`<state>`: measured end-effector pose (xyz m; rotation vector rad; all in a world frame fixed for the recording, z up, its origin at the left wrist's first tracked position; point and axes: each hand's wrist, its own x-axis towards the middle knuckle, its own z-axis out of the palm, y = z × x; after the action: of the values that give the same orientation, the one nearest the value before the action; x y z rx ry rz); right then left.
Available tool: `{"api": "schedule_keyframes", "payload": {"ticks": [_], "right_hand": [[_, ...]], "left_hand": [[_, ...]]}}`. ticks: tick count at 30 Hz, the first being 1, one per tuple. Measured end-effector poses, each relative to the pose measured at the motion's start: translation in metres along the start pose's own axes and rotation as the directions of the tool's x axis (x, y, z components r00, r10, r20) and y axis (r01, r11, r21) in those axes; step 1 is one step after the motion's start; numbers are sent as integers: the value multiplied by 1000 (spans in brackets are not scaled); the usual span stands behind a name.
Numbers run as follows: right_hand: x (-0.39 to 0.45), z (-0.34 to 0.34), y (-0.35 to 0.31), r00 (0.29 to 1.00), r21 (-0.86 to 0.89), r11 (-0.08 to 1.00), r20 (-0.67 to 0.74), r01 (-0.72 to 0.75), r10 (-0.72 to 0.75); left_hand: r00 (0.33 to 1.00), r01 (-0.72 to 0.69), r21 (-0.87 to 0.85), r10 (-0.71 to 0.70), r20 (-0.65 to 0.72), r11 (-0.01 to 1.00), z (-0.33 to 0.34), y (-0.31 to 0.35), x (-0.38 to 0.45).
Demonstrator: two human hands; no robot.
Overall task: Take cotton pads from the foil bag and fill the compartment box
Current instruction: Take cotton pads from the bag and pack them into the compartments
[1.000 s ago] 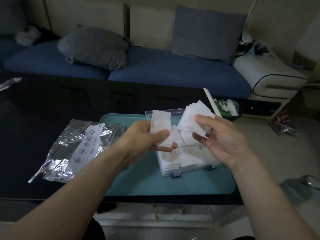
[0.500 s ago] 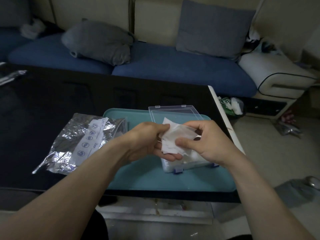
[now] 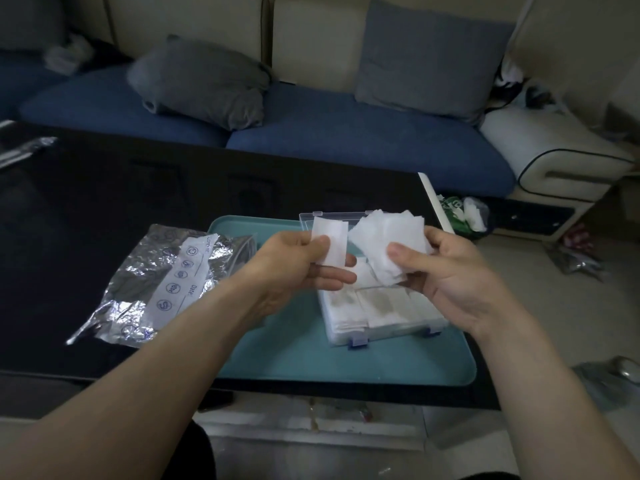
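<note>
Foil bag (image 3: pixel 162 282) lying flat on the black table (image 3: pixel 86 209), crinkled and silver, white label strip with round icons down its middle, right edge overlapping the left rim of the teal tray (image 3: pixel 346 365). Well left of both hands, touched by neither.

Left hand (image 3: pixel 294 268) raised over the tray's left-centre, thumb on top and fingers curled beneath, pinching a single cotton pad (image 3: pixel 330 244): white, rectangular, held upright, lower part hidden behind the thumb.

Just right of it, apart by a narrow gap, right hand (image 3: pixel 446 271) over the tray's right half, thumb pressed onto a fanned stack of cotton pads (image 3: pixel 391 237), fingers curled behind. Stack white, thin, corners splayed up and to the left, edges uneven.

Below and between both hands, compartment box (image 3: pixel 381 313) resting on the tray near its right edge: clear plastic, lid (image 3: pixel 332 218) standing open toward the tray's far edge, blue clasps on the near wall, compartments packed with white pads nearly to the rim, two showing faint grey smudges on top.
</note>
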<state>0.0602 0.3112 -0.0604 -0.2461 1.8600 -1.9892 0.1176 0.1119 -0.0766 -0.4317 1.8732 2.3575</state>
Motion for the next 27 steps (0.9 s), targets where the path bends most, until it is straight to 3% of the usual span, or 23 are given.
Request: {"api": "schedule_keyframes", "payload": {"ticks": [2,5,7,9,11,15,19,23,27], "right_hand": [[-1,3,-1,997,170,982,28,-81,78],[-2,19,3,991,221,966,25,-135,133],[-1,31,10,989,102,988,-78,-114,122],[1,37,15,976,-117,992,-219,-38,12],[0,39,16,962,-278,959,-245,47,-118],[-6,38,10,980,-365,921,-87,134,-177],[-5,32,4,984,-600,780,107,180,-144],[-9,22,3,980,-652,733,171,192,-105],[-12,34,13,951,-672,690,298,270,-82]], "left_hand": [[997,-77,10,77,-26,997,2,-2,0],[987,-148,13,148,-65,989,11,-5,0],[986,-156,-8,155,-64,988,17,-5,-1],[992,-122,-66,119,-50,990,20,-4,-4],[997,-82,-120,80,-14,989,21,-4,-7],[992,-110,-98,115,49,989,20,-3,-10],[995,-41,-121,51,83,992,12,2,-11],[1000,1,-113,-3,-16,994,5,0,-9],[993,103,-84,-97,66,991,8,-4,-11]]}}
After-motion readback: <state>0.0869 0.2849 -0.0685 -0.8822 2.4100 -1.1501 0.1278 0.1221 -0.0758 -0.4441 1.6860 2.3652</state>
